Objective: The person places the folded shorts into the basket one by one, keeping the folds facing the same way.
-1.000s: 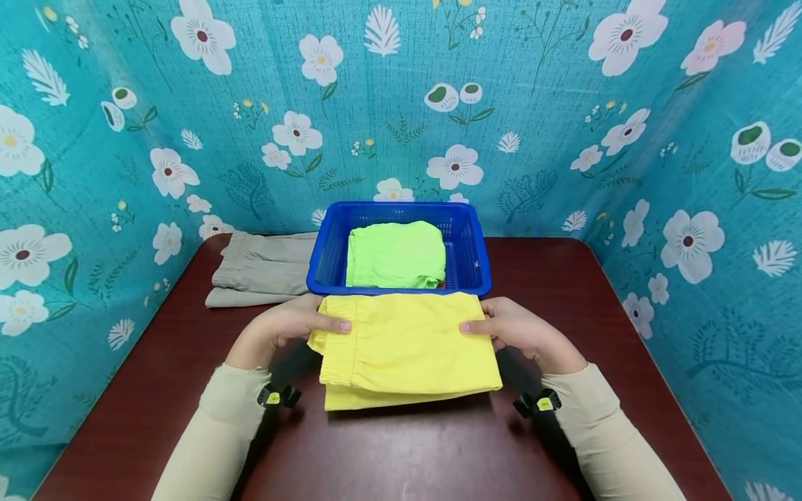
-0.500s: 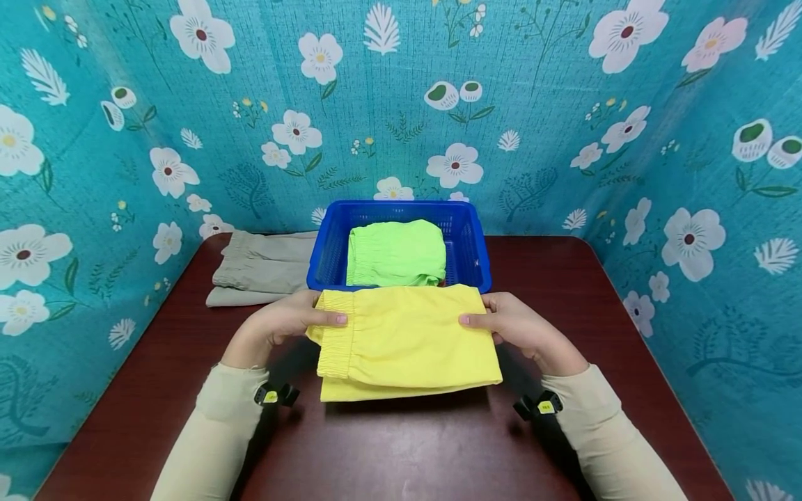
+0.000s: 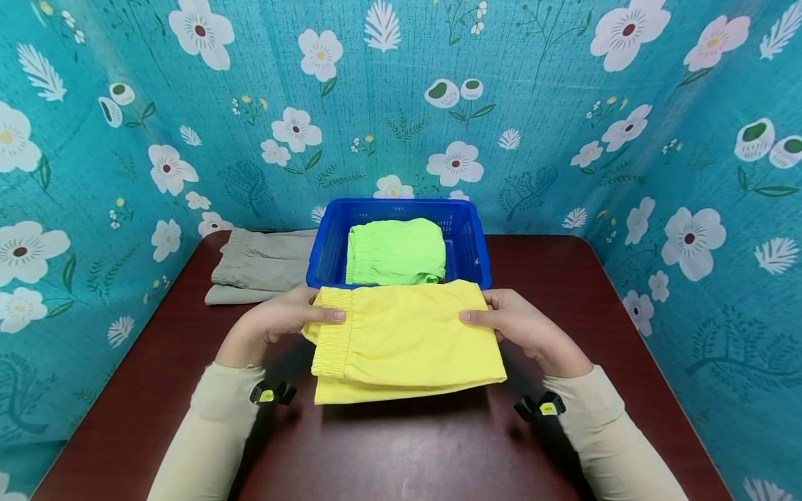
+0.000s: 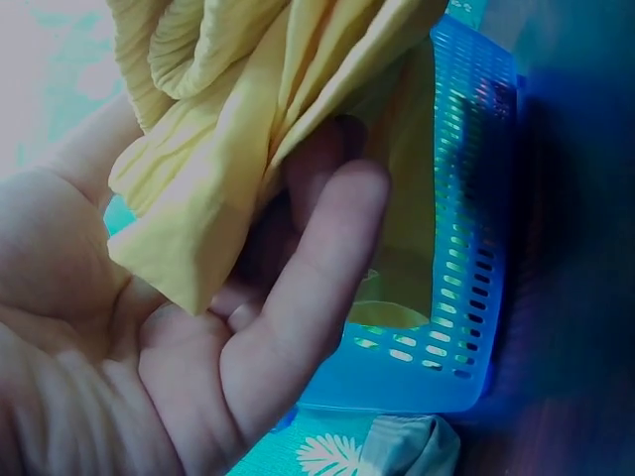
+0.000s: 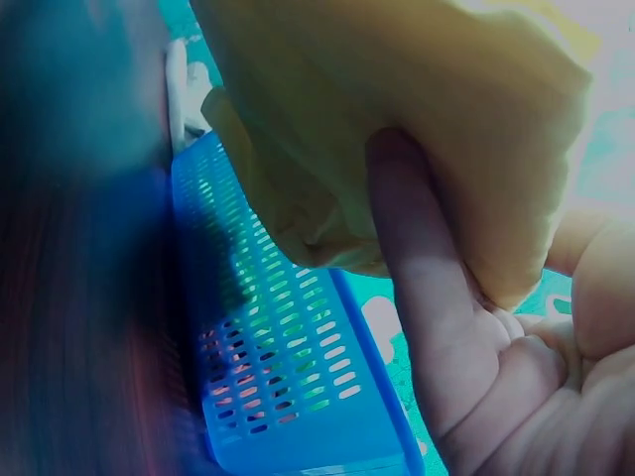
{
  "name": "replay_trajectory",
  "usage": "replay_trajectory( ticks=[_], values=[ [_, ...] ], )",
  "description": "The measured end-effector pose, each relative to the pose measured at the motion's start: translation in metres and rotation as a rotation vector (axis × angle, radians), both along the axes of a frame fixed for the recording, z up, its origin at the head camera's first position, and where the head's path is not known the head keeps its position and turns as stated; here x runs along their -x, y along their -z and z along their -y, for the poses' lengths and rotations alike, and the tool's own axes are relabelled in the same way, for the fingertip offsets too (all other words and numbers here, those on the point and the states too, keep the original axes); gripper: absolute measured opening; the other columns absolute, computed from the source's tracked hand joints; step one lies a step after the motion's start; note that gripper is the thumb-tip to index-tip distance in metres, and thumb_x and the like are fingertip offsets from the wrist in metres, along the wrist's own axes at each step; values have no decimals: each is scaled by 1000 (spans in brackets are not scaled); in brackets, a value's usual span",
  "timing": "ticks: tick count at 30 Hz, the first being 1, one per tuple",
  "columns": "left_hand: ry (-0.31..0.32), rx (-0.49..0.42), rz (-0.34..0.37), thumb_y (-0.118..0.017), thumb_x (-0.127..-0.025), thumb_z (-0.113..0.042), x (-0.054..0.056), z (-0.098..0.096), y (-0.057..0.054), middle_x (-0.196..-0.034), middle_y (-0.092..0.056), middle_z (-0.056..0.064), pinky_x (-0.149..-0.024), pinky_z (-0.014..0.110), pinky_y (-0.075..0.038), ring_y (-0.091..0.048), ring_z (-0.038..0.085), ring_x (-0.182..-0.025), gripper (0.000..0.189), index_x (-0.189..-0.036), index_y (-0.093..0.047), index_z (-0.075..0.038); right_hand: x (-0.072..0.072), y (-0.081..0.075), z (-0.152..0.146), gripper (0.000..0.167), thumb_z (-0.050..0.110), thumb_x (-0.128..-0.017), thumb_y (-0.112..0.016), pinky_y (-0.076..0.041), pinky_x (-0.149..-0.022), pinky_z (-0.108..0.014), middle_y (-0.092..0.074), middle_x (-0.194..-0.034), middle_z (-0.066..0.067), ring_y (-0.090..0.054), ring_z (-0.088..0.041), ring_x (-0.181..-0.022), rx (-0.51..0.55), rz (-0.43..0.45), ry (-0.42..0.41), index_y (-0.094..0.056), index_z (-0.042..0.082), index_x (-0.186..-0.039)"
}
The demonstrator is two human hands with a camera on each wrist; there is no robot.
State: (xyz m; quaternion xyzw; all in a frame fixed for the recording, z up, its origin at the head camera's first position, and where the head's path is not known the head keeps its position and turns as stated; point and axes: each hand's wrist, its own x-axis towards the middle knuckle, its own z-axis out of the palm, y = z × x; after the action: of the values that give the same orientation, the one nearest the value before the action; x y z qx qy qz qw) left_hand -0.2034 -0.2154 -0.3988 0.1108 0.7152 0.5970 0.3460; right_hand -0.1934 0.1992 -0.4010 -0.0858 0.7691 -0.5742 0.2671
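A folded pair of yellow shorts (image 3: 410, 341) with a gathered elastic waistband hangs level between both hands, in front of the basket. My left hand (image 3: 276, 323) pinches its waistband end, thumb on top and fingers beneath. At the opposite end my right hand (image 3: 526, 327) grips the fold the same way. From below, the left wrist view shows fingers curled under the bunched yellow cloth (image 4: 208, 188). Fingers of the right hand press the underside of the cloth (image 5: 476, 129) in the right wrist view. Behind the shorts stands a blue perforated basket (image 3: 482, 257), holding folded lime-green shorts (image 3: 397, 250).
Folded grey shorts (image 3: 263, 261) lie left of the basket at the back of the dark red-brown table (image 3: 407, 452). A teal flowered cloth (image 3: 376, 90) hangs behind the table and along both sides.
Both hands have raised the yellow shorts slightly and moved them toward the basket, so they now overlap its front rim. The left hand has shifted a little left. Basket and grey shorts stay put.
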Motion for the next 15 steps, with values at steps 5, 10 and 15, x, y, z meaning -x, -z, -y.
replay_trajectory(
  ticks=[5,10,15],
  values=[
    [19,49,-10,-69,-100,-24,-1,2,-5,-118,-73,17,-87,48,-60,-75,31,-102,46,-137,-55,-1,-1,-2,-2,49,28,-97,-72,-62,-78,-45,-77,-101,-14,-77,-31,-87,24,-1,-3,-58,-4,-132],
    [30,92,-28,-69,-100,-26,-6,7,-10,-117,-74,16,-86,46,-60,-75,31,-101,45,-136,-57,-2,0,-1,-1,49,32,-95,-75,-62,-77,-45,-77,-100,-15,-77,-33,-86,29,-25,-11,-61,-1,-128],
    [45,84,-42,-67,-100,-25,-7,8,-14,-116,-74,16,-86,44,-61,-75,30,-100,44,-135,-57,0,-3,-4,-2,50,33,-94,-76,-62,-78,-46,-77,-102,-15,-77,-33,-88,38,-26,8,-61,0,-128]
  ],
)
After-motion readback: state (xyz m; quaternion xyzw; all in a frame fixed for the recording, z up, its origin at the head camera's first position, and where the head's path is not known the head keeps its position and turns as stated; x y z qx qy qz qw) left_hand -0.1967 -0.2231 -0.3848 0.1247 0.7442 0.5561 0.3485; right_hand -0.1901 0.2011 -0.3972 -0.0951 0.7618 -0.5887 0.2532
